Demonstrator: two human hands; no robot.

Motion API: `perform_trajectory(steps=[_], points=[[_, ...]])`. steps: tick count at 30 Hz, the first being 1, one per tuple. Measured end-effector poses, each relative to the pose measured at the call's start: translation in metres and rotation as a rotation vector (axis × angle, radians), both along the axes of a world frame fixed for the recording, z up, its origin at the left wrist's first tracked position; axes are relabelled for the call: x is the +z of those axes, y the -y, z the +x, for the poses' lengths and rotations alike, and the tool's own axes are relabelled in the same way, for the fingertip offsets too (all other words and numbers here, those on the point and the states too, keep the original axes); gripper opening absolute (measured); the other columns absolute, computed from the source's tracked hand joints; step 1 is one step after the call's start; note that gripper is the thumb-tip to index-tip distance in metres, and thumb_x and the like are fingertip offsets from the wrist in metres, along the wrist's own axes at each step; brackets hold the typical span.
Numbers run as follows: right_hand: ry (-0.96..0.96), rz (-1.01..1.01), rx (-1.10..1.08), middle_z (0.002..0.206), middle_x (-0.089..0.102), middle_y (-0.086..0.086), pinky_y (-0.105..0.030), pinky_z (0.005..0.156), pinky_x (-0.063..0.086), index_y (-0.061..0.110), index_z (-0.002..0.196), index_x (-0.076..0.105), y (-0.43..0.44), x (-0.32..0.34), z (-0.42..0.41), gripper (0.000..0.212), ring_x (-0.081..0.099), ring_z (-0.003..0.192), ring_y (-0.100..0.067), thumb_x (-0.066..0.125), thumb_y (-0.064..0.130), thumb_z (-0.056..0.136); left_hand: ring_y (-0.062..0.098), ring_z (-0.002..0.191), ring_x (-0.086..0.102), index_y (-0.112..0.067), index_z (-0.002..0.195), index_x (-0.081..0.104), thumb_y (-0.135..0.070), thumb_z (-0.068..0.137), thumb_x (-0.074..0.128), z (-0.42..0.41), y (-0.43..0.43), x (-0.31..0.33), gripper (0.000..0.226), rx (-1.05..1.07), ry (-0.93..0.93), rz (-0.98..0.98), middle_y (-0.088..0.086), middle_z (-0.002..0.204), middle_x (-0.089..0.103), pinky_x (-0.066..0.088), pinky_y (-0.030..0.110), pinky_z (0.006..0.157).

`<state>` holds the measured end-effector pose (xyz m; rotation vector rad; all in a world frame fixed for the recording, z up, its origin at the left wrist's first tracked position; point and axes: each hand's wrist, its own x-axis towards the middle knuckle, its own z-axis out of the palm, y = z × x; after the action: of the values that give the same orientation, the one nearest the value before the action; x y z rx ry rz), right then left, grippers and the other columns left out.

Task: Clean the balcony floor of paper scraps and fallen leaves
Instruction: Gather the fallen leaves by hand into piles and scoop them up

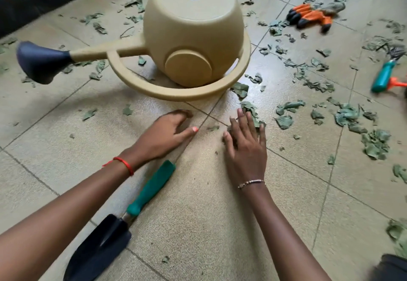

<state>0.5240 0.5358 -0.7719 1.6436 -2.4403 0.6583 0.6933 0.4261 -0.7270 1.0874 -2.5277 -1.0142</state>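
the torn green leaves (247, 107) lie all over the tiled floor (198, 214), thick on the right side and at the far end, only few on the left; paper scraps i cannot make out. the right hand (245, 148) lies flat on a small heap of leaves, its fingers (242, 119) straight and spread, gripping nothing. the left hand (165, 132) rests cupped on the tile just beside it, thumb out, and nothing shows in its hold. i judge the step is raking leaves together by hand. next the two hands should close in on the heap and lift it, and some container is needed. a watering can (193, 27) lies tipped over just beyond the hands, a trowel (149, 188) lies under the left forearm, and gloves (308, 16) and a small rake (385, 73) lie far right
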Motion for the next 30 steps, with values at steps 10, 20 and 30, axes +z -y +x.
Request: perform_trajectory(steps=[10,20,30], points=[[0.488,-0.058,-0.367,0.157,0.012,-0.005,-0.024,0.114,0.005,0.009,0.148,0.018,-0.011,0.013,-0.097,0.06,0.005,0.144,-0.014,0.04,0.036,0.098,0.02,0.146,0.003,-0.011,0.151,0.004,-0.056,0.095,0.035,-0.096,-0.043,-0.02,0.078,0.144,-0.008,0.067,0.009,0.159,0.004,0.0,0.031,0.115],[0.395,0.146,-0.535,0.157,0.003,-0.009,-0.037,0.116,-0.004,0.016,0.149,0.013,0.004,0.009,-0.149,0.075,-0.003,0.145,-0.019,0.037,0.058,0.091,0.008,0.145,0.008,-0.019,0.152,0.009,-0.055,0.088,0.028,-0.101,-0.052,-0.039,0.076,0.276,-0.088,-0.056,-0.003,0.159,0.01,0.003,0.023,0.114],[0.626,-0.251,-0.261,0.127,0.051,-0.005,-0.039,0.093,0.045,0.031,0.138,0.037,0.012,0.0,-0.162,0.071,0.053,0.109,-0.02,0.039,0.072,0.079,-0.002,0.14,0.002,-0.019,0.152,0.01,-0.07,0.078,0.016,-0.104,-0.048,-0.04,0.09,0.246,-0.025,-0.104,-0.006,0.159,0.007,-0.008,0.014,0.11]])
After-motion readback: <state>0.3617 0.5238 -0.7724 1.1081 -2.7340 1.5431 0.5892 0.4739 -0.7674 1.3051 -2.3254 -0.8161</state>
